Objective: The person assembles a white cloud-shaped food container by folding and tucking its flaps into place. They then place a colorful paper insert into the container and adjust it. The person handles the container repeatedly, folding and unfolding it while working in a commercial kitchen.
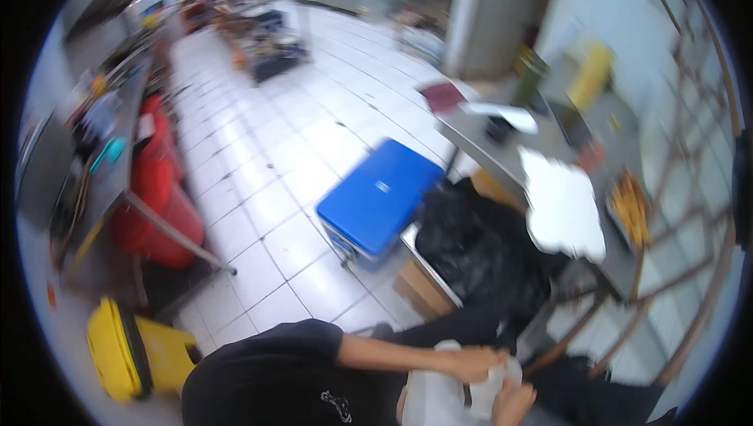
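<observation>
At the lower right, my left hand (474, 363) is closed on a soft-looking white thing (484, 396), whose exact kind is blurred. My right hand (514, 402) grips the same thing just below and to the right, its fingers curled. A paler, partly see-through white piece (431, 395) spreads below my left forearm, close to my body. Whether the two white parts are one thing I cannot tell. Dark cloth lies under and around both hands.
A blue-lidded box (382, 194) stands on the tiled floor ahead, beside a black plastic bag (478, 245). On the right, a metal table bears a white scalloped board (561, 202) and a tray of yellow-orange sticks (630, 210). Red tubs (165, 206) and a yellow bin (145, 355) stand left.
</observation>
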Tool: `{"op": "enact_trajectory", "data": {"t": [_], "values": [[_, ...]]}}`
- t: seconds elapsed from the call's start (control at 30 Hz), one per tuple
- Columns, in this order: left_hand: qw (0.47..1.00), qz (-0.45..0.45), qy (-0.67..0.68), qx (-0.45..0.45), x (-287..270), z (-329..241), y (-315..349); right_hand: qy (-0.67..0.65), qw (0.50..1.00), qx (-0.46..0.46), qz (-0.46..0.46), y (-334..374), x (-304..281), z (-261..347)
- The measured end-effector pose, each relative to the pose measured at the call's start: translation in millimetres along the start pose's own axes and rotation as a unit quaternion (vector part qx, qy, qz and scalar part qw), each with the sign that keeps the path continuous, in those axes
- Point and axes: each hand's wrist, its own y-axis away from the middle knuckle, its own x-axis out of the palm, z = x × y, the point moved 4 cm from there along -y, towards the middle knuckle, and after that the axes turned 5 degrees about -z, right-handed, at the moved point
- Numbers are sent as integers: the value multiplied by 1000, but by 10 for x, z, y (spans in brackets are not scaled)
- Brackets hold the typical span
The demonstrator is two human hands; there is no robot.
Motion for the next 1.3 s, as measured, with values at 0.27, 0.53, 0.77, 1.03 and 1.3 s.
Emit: {"op": "enact_trajectory", "data": {"t": [0.27, 0.53, 0.77, 1.03, 1.3], "values": [[998, 67, -1, -10, -61, -78, 31, 11, 995, 31, 94, -88, 96, -303], [994, 89, -54, 34, 315, 67, -189, -21, 996, 41, 77, 32, 222, -604], [992, 43, -114, 44, 78, -420, 56, -153, 987, -21, 45, 363, -271, -232], [960, -156, -102, 208, -1642, -1481, -767, -705, 700, 62, 98, 1217, -723, -212], [988, -141, -46, -37, -2014, -1611, -3131, -290, 899, 278, -175, 1752, 111, -144]]}}
